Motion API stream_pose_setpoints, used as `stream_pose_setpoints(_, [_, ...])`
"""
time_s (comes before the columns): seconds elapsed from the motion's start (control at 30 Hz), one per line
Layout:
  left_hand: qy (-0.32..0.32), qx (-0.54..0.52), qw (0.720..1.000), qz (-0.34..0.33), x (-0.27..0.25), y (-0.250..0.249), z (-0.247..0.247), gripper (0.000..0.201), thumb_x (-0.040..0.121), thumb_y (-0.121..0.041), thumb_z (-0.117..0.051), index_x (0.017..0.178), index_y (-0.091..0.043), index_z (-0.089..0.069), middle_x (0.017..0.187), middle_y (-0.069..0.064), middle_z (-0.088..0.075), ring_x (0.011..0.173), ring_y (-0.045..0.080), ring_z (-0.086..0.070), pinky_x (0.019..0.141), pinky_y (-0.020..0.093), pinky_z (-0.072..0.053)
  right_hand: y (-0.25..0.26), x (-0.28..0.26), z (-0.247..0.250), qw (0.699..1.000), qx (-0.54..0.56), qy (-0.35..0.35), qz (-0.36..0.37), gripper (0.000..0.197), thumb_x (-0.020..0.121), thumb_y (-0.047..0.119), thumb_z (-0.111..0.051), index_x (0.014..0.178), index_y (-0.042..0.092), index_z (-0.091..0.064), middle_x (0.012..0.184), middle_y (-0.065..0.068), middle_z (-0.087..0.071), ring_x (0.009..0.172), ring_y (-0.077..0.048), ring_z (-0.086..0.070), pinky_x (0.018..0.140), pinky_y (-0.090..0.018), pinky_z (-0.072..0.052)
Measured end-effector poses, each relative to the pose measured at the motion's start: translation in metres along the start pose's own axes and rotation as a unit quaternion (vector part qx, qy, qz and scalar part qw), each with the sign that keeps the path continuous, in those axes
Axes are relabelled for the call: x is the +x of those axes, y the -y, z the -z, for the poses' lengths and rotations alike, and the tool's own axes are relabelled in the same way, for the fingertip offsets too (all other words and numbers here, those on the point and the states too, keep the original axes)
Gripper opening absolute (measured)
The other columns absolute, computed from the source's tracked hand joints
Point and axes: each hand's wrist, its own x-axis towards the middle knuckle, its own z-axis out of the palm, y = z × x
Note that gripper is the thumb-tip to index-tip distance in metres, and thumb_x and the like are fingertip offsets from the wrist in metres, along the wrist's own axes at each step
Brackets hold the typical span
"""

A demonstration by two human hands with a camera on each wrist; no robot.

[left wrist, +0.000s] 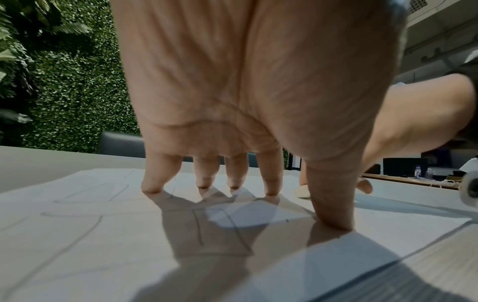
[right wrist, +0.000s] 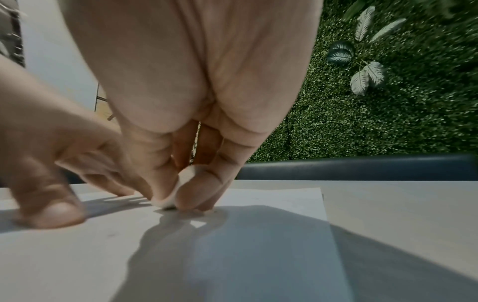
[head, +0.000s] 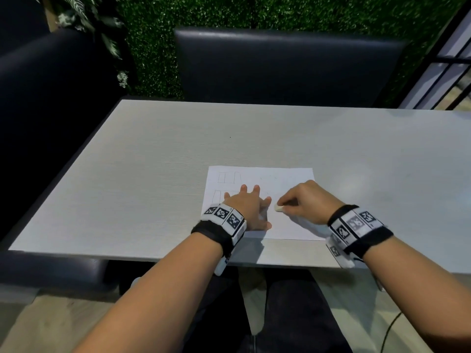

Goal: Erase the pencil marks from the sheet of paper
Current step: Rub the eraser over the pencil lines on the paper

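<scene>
A white sheet of paper (head: pixel 285 179) lies near the front edge of the grey table (head: pixel 153 161). Faint pencil boxes (head: pixel 229 177) are drawn on its left part, also visible as pencil lines (left wrist: pixel 85 194) in the left wrist view. My left hand (head: pixel 251 205) lies flat on the sheet with spread, straight fingers (left wrist: pixel 155 179) pressing it down. My right hand (head: pixel 303 202) pinches a small white eraser (head: pixel 278 208) between thumb and fingertips, its tip touching the paper just right of the left hand. The right wrist view shows the eraser (right wrist: pixel 172 196) against the sheet (right wrist: pixel 258 235).
A dark padded bench (head: pixel 280 64) stands behind the table, and another dark seat (head: pixel 51 98) lies at the left. An artificial green hedge wall (head: pixel 229 11) fills the background. Window frames (head: pixel 448 67) are at the right. My legs are under the table's front edge.
</scene>
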Motion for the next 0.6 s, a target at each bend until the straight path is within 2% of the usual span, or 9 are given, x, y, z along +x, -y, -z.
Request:
stream_pose_setpoints(0.1, [-0.004,-0.002,1.000,0.000,0.000,-0.003,0.000,0.077,0.095,-0.055,-0.063,0.156,-0.026,-0.027,0.159,0.009,-0.024,0.150,0.035,-0.023,0.117,0.065,-0.026,0.003,-0.018,-0.007,1.000,-0.011,0.012,0.008,0.021,0.094,0.028,-0.067,0.110,0.021,-0.079,0.105,0.007,-0.077,0.087,-0.001,-0.061,0.082,-0.016,-0.048])
stream_pose_setpoints(0.2, [-0.005,0.016,1.000,-0.004,0.003,0.001,-0.003,0.074,0.094,-0.058,-0.062,0.154,-0.029,-0.030,0.159,0.006,-0.023,0.150,0.035,-0.021,0.114,0.066,-0.028,0.006,-0.033,-0.011,0.998,-0.007,0.053,0.029,0.021,0.092,0.029,-0.068,0.110,0.023,-0.079,0.104,0.010,-0.076,0.081,0.005,-0.057,0.076,-0.007,-0.041])
stream_pose_setpoints(0.27, [-0.003,0.021,1.000,-0.008,0.007,0.002,-0.005,0.072,0.094,-0.058,-0.061,0.153,-0.030,-0.032,0.161,0.006,-0.020,0.150,0.036,-0.019,0.113,0.067,-0.029,0.004,-0.026,-0.008,0.999,0.004,0.042,0.021,0.021,0.093,0.032,-0.069,0.109,0.024,-0.079,0.104,0.011,-0.076,0.081,0.007,-0.059,0.079,-0.010,-0.045])
stream_pose_setpoints(0.37, [-0.006,0.026,1.000,-0.014,0.009,0.003,-0.006,0.070,0.094,-0.058,-0.061,0.151,-0.030,-0.034,0.162,0.004,-0.018,0.150,0.036,-0.017,0.112,0.069,-0.029,-0.002,-0.005,0.001,1.000,0.008,-0.001,0.001,0.021,0.094,0.033,-0.069,0.109,0.024,-0.079,0.104,0.007,-0.078,0.090,-0.004,-0.066,0.085,-0.021,-0.052])
stream_pose_setpoints(0.47, [-0.007,0.021,1.000,-0.013,0.009,0.004,-0.008,0.070,0.094,-0.058,-0.062,0.151,-0.030,-0.034,0.161,0.005,-0.020,0.150,0.037,-0.018,0.112,0.069,-0.028,-0.003,-0.005,-0.003,1.000,0.004,-0.003,-0.003,0.020,0.095,0.031,-0.068,0.110,0.023,-0.079,0.105,0.006,-0.077,0.089,-0.004,-0.064,0.084,-0.020,-0.050])
stream_pose_setpoints(0.6, [-0.009,0.030,0.999,-0.011,0.012,0.004,-0.009,0.072,0.093,-0.060,-0.061,0.152,-0.029,-0.032,0.164,0.006,-0.017,0.151,0.037,-0.017,0.113,0.069,-0.028,0.004,-0.034,-0.016,0.998,-0.025,0.042,0.041,0.021,0.093,0.025,-0.068,0.111,0.023,-0.078,0.106,0.010,-0.076,0.090,-0.001,-0.061,0.082,-0.015,-0.046])
